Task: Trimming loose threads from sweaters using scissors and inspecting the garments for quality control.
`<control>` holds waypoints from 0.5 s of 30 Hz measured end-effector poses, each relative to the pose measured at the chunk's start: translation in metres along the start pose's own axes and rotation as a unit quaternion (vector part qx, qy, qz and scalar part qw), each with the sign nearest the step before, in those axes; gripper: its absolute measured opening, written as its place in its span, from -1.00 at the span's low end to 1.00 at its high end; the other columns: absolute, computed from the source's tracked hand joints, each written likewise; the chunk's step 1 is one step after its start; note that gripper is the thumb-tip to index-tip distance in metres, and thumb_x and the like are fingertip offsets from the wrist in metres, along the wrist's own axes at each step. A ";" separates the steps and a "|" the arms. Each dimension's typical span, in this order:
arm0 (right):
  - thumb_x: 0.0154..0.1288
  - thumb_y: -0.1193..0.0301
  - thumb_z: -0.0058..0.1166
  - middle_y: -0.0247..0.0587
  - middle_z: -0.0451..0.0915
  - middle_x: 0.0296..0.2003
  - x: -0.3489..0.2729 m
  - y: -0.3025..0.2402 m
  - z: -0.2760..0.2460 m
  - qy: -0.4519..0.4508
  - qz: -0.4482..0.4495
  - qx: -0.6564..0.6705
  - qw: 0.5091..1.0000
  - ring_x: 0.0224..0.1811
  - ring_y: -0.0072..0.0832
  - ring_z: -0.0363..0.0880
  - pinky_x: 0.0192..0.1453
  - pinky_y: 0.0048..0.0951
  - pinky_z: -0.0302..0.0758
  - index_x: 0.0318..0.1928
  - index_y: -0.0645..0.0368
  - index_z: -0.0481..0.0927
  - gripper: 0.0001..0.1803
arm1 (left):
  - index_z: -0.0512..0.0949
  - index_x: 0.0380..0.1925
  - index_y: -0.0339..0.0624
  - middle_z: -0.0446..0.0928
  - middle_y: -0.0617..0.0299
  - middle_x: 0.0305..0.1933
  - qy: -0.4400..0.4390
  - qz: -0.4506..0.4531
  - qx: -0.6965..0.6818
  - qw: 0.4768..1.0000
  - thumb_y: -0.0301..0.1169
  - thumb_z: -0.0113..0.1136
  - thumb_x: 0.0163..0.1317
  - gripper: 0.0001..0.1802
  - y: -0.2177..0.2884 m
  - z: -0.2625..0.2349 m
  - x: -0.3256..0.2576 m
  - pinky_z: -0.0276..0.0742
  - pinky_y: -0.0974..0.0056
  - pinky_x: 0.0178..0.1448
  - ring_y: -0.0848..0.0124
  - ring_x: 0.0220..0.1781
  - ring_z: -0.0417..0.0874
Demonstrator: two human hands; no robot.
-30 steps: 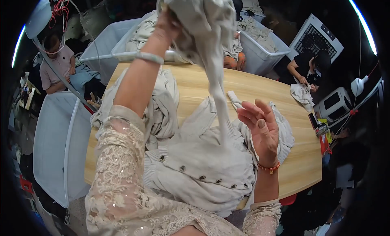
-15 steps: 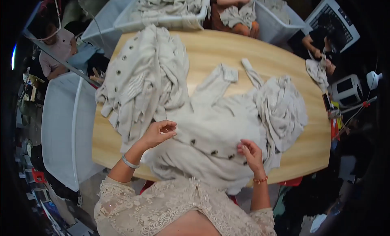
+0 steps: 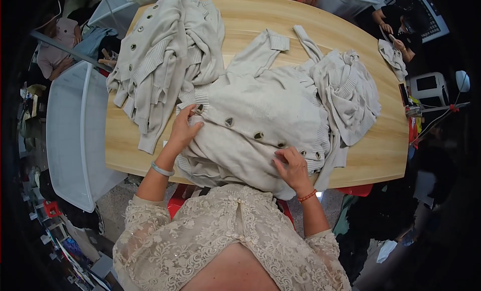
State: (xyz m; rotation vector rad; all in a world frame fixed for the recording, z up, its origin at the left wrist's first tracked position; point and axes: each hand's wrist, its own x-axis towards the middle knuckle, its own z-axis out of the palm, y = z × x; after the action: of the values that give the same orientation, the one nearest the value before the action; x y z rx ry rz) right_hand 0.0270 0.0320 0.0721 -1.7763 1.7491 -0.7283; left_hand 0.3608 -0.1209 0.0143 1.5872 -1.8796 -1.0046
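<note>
A pale grey-beige knit cardigan [image 3: 260, 103] lies spread before me, with a row of dark buttons along its front and ribbed edges. My left hand [image 3: 185, 126] rests at its left ribbed edge, beside the endmost button [image 3: 199, 108]; thumb and fingers are apart. Lower on the front, my right hand [image 3: 293, 168] touches the knit just below another button [image 3: 281, 144]. Its fingers are bent, with a gap between thumb and forefinger. What lies under the right palm is hidden.
Piled cardigans [image 3: 163, 55] lie on the wooden table [image 3: 371, 163] at the left, and a bunched knit garment [image 3: 348, 98] at the right. A white bin [image 3: 67, 135] stands left of the table. A co-worker [image 3: 401, 33] handles cloth at the far right.
The view has tilted down, so the table sits higher in the picture. Both hands have come down onto the cardigan, the left at its edge and the right by the buttons.
</note>
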 end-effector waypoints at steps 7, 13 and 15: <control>0.16 0.49 0.22 -0.14 0.60 -0.33 0.007 -0.035 0.030 -0.008 -0.073 0.150 0.986 -0.35 -0.32 0.63 -0.26 -0.41 0.55 -0.14 0.22 0.57 -0.76 | 0.49 0.04 -0.32 0.58 0.18 -0.22 -0.070 -0.067 -0.030 0.995 -0.42 0.46 -0.07 -0.39 0.032 -0.027 -0.024 0.49 0.34 -0.14 0.44 -0.26 0.58; 0.09 0.49 0.23 -0.10 0.57 -0.11 0.038 -0.076 0.050 -0.003 -0.200 0.144 0.969 -0.03 -0.19 0.55 0.06 -0.28 0.51 0.05 0.21 0.49 -0.54 | 0.54 -0.28 -0.25 0.47 0.05 -0.26 -0.026 0.164 0.117 0.979 -0.66 0.23 -0.04 -0.74 0.073 -0.032 -0.058 0.44 0.15 -0.13 0.08 -0.19 0.52; 0.05 0.42 0.25 -0.11 0.55 -0.07 0.048 -0.095 0.047 -0.007 -0.259 0.143 0.955 0.10 -0.17 0.47 0.26 -0.21 0.36 0.11 0.20 0.44 -0.45 | 0.55 -0.30 -0.25 0.48 0.10 -0.25 -0.098 0.223 0.068 0.967 -0.68 0.26 -0.09 -0.72 0.097 -0.041 -0.071 0.45 0.18 -0.14 0.12 -0.21 0.52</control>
State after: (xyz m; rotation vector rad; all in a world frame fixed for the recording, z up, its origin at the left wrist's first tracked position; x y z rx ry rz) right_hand 0.1280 -0.0149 0.1064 -2.0328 1.0925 -1.1121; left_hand 0.3472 -0.0554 0.1223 1.0800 -2.3450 -0.8674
